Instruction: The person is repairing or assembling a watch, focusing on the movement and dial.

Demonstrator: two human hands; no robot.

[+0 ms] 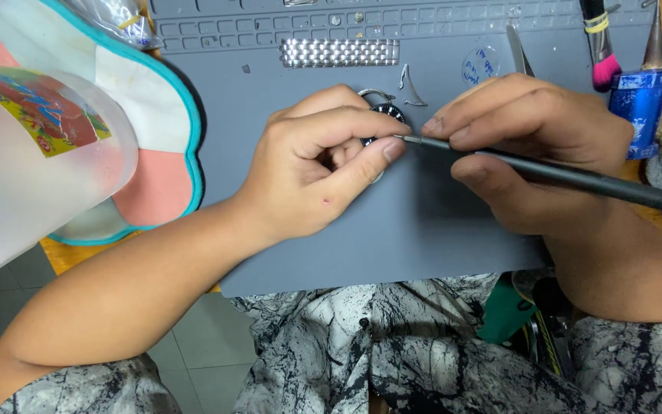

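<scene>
watch case [386, 113] pinched in left hand [323, 165] | thin dark tool [561, 175] gripped by right hand [534, 146] | tool axis laid right-to-left, tip met at case edge | grey mat [423, 230] beneath

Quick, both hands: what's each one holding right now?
Left hand: closed on the watch case.
Right hand: closed on the thin dark tool, tip at the case.

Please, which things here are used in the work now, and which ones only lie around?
In use:
- watch case, pinched by the left hand
- thin dark tool, held by the right hand, tip at the case
- grey work mat

Lying about:
- metal watch bracelet
- pink brush
- translucent plastic jug
- blue container
</scene>
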